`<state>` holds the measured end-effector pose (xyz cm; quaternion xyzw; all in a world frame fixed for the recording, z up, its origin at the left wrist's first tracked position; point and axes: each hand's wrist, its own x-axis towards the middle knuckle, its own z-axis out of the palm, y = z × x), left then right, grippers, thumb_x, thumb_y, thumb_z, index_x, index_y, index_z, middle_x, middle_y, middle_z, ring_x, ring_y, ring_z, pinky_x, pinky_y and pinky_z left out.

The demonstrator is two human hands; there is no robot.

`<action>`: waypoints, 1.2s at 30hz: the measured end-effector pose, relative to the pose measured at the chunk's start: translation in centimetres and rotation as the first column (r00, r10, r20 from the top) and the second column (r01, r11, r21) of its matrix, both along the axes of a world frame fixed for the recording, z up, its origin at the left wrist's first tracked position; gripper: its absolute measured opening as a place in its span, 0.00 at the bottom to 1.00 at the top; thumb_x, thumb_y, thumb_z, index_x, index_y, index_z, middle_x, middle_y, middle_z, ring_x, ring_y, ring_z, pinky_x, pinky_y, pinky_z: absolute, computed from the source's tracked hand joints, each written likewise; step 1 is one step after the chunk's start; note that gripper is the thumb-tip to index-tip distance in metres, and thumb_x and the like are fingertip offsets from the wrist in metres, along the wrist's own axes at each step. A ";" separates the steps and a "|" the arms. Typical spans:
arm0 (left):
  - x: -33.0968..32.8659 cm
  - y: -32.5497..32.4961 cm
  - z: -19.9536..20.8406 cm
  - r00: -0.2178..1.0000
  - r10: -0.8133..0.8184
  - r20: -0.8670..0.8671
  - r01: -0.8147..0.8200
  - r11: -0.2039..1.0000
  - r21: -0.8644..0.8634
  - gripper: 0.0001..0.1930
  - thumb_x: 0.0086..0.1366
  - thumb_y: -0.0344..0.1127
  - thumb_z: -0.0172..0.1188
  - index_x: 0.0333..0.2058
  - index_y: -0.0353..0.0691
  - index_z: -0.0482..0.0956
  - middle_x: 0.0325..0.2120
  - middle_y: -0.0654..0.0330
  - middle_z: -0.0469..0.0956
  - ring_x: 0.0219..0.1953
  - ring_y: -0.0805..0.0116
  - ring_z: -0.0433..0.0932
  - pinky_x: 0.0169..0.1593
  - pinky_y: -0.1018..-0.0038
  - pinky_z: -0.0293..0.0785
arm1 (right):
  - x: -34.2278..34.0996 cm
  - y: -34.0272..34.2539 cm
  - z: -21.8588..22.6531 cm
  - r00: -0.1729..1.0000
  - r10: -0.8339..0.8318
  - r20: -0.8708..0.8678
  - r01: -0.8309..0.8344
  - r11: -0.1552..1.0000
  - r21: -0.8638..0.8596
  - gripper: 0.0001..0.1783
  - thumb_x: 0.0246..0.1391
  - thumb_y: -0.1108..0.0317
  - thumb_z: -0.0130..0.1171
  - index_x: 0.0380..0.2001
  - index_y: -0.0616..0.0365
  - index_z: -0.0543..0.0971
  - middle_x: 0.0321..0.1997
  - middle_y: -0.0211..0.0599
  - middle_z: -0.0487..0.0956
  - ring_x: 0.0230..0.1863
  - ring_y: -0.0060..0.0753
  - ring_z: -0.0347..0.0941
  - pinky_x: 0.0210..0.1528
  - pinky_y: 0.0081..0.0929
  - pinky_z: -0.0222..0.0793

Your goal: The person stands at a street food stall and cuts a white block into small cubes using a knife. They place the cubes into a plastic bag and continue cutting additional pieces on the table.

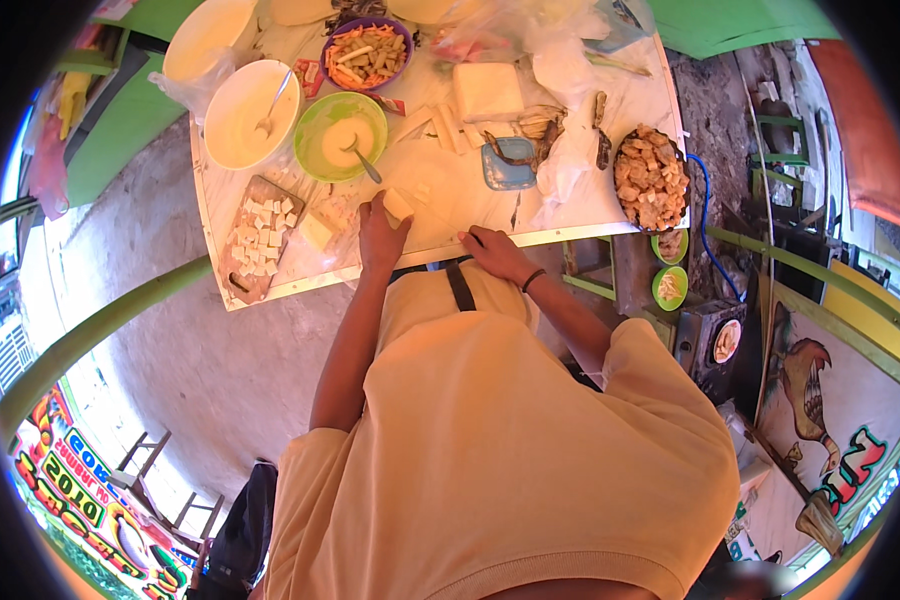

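Note:
My left hand (pixel 383 238) is closed round a pale block of tofu (pixel 398 206) on the table, close to its near edge. To its right, my right hand (pixel 497 258) rests at the table edge with curled fingers. Something small and dark shows at its fingertips, too little to name. A second tofu block (pixel 317 231) lies left of my left hand. Further left, white cubes (pixel 266 232) are spread over a wooden cutting board (pixel 240 262). Pale strips (pixel 446 128) and a large pale slab (pixel 488 92) lie beyond my hands.
A green bowl (pixel 313 148) and a white bowl (pixel 230 135), each with a spoon, stand at the left. Behind them is a purple bowl (pixel 410 52) of cut vegetables. A blue lid-like piece (pixel 508 172) and a heaped plate of brown chunks (pixel 652 180) lie at the right.

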<state>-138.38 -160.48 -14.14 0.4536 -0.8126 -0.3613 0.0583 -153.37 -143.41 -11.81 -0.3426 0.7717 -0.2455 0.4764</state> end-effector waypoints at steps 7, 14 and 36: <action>-1.2 1.0 -0.7 0.992 0.102 -0.071 -0.102 0.995 0.001 0.36 0.49 0.37 0.69 0.56 0.40 0.62 0.45 0.46 0.66 0.47 0.46 0.70 0.49 0.59 0.71 | 1.6 -1.1 -1.6 1.000 -0.017 0.026 0.019 0.996 -0.083 0.27 0.63 0.48 0.42 0.31 0.66 0.74 0.30 0.62 0.76 0.37 0.64 0.73 0.41 0.49 0.66; -0.6 0.6 -1.7 0.990 0.088 -0.112 -0.087 0.996 0.009 0.37 0.48 0.37 0.70 0.56 0.40 0.63 0.41 0.49 0.68 0.44 0.51 0.70 0.47 0.62 0.70 | 1.7 -1.5 -2.0 0.999 0.003 -0.040 -0.005 0.999 -0.037 0.27 0.63 0.49 0.41 0.30 0.67 0.74 0.29 0.64 0.76 0.37 0.66 0.72 0.41 0.51 0.66; -0.6 0.6 -1.7 0.995 0.077 -0.067 -0.073 0.996 0.056 0.36 0.49 0.34 0.69 0.56 0.38 0.63 0.46 0.44 0.66 0.49 0.44 0.69 0.52 0.59 0.68 | 2.7 -2.1 -1.9 0.987 0.063 -0.148 -0.052 0.996 0.076 0.31 0.65 0.48 0.36 0.30 0.67 0.77 0.30 0.64 0.77 0.37 0.66 0.74 0.44 0.52 0.68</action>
